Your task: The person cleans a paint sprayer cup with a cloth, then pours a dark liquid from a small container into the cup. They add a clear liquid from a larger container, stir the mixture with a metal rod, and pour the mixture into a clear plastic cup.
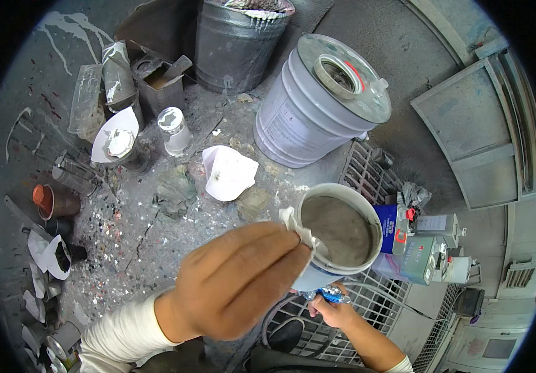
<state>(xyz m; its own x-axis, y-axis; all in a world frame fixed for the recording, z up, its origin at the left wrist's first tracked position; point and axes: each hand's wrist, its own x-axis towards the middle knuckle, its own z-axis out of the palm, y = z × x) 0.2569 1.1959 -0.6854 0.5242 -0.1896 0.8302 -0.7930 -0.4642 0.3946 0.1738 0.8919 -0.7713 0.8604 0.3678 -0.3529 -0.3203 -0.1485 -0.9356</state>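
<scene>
In the middle, my left hand (243, 276) is closed on a crumpled off-white piece of cloth or paper (296, 225), held at the near-left rim of a white bucket (373, 217). Grey-brown matter (336, 227) shows inside the bucket. Below the bucket and partly hidden by it, my right hand (336, 311) has its fingers wrapped round a shiny blue tool (331, 294). Its kind I cannot make out. The right forearm comes up from the lower right over a white wire grid (364, 314).
A large white pail (296, 112) with a roll of tape (339, 76) on its lid stands beyond. To the right are several metal cans, one blue (391, 229). A white paper cone (229, 173) lies on the speckled floor. Cups and containers crowd the left, near an orange cup (43, 198).
</scene>
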